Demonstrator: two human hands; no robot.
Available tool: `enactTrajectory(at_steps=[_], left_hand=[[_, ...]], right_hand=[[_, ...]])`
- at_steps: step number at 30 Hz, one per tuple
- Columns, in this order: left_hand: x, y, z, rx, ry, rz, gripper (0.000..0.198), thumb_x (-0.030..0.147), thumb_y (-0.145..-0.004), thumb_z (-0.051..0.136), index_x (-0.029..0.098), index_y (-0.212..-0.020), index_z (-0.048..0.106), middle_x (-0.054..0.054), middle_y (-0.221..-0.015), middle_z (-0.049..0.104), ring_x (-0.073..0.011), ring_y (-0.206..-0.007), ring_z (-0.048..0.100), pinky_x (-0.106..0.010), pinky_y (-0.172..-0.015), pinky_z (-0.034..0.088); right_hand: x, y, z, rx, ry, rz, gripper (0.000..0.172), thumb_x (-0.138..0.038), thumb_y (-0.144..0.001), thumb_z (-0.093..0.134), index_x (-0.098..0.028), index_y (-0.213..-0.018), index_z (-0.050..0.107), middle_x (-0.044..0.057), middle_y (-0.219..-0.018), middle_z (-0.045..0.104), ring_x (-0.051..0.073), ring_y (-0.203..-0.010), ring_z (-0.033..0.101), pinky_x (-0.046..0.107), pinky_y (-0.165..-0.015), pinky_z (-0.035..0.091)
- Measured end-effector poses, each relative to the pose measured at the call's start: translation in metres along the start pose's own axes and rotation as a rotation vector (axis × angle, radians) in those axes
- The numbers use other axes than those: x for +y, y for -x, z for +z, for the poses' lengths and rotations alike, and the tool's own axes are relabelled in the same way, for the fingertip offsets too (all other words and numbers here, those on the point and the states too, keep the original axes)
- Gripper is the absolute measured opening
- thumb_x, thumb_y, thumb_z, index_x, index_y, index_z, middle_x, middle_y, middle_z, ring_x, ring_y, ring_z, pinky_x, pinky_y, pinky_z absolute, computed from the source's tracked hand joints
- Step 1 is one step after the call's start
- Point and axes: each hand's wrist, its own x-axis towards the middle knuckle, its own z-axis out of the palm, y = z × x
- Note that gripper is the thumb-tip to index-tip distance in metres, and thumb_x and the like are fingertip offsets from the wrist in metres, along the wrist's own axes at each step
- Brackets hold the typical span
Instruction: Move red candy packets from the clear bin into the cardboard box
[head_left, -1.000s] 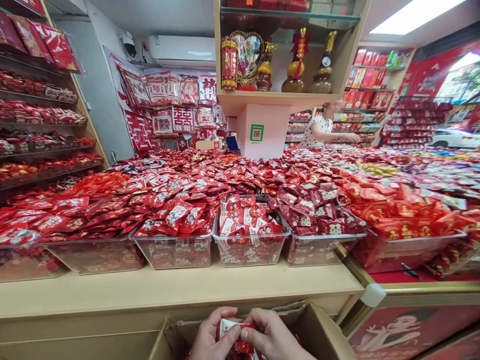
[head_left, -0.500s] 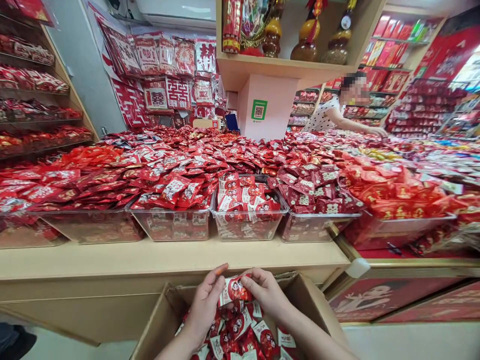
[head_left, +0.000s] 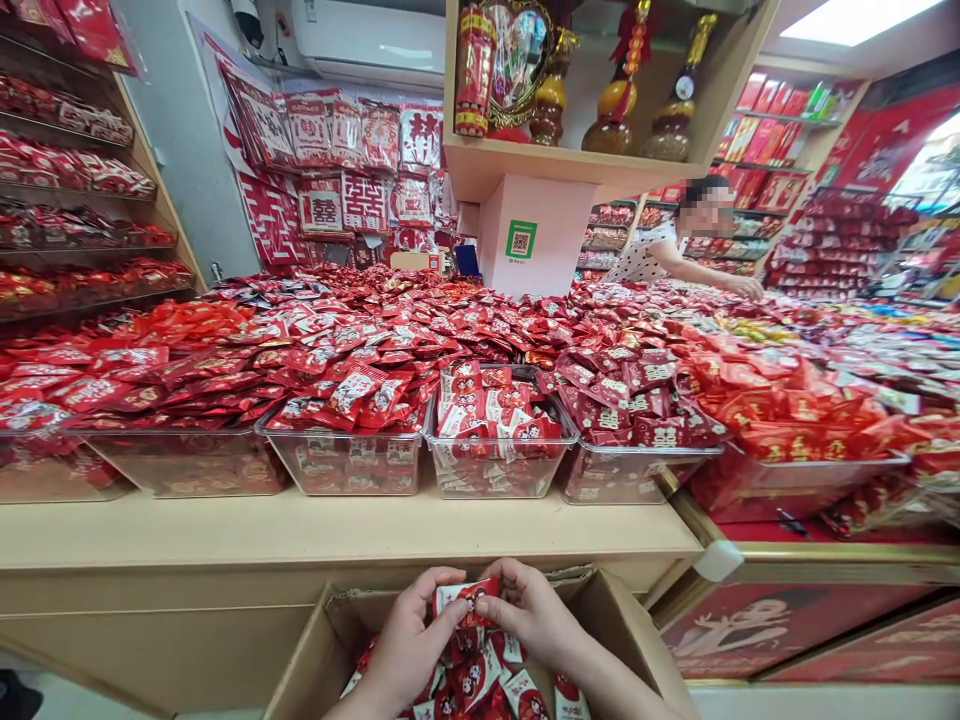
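- My left hand (head_left: 409, 640) and right hand (head_left: 536, 615) meet just above the cardboard box (head_left: 304, 655). Each grip is clamped by its fingertips on one end of a small red-and-white candy packet (head_left: 466, 593).
- Pinched at both ends, the packet stays stretched between my hands, with its printed middle left uncovered.
- The packet hangs over the far half of the box, clear of the loose packets (head_left: 480, 678) heaped inside.
- The box stands open on my side of the desk (head_left: 300, 535) and below its edge, so both hands can reach its contents.
- Just beyond the box, on the desk, a clear bin (head_left: 499, 478) holds packets of a similar look, and its see-through front wall shows the stock.
- Well beyond the box, another person (head_left: 652, 255) leans over the display.
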Motion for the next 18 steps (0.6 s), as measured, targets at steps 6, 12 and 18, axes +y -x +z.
enactTrajectory(at_steps=[6, 12, 18], left_hand=[[-0.0023, -0.0005, -0.0014, -0.014, -0.105, 0.023, 0.022, 0.027, -0.072, 0.053, 0.020, -0.092, 0.058, -0.004, -0.094, 0.064, -0.0212, -0.088, 0.056, -0.030, -0.080, 0.043], [-0.0028, -0.0017, -0.0024, -0.015, -0.148, 0.036, 0.022, 0.027, -0.071, 0.054, 0.021, -0.091, 0.059, -0.004, -0.093, 0.064, -0.0215, -0.089, 0.056, -0.030, -0.080, 0.042], [-0.0022, -0.0013, -0.0018, -0.013, -0.161, 0.063, 0.021, 0.027, -0.070, 0.054, 0.021, -0.090, 0.060, -0.004, -0.090, 0.066, -0.0208, -0.085, 0.057, -0.028, -0.076, 0.044]], right_hand=[[-0.0078, 0.0033, 0.0004, -0.025, 0.204, -0.050, 0.023, -0.024, -0.065, 0.060, -0.016, -0.086, 0.054, -0.004, -0.063, 0.050, 0.008, -0.056, 0.041, 0.018, -0.052, 0.034], [-0.0050, 0.0025, -0.0005, -0.022, 0.263, -0.058, 0.021, -0.023, -0.064, 0.060, -0.016, -0.083, 0.054, -0.004, -0.064, 0.050, 0.008, -0.056, 0.039, 0.017, -0.051, 0.032], [-0.0020, 0.0034, -0.0005, -0.032, 0.292, -0.038, 0.022, -0.026, -0.066, 0.059, -0.016, -0.084, 0.054, -0.003, -0.065, 0.052, 0.009, -0.057, 0.042, 0.018, -0.051, 0.034]])
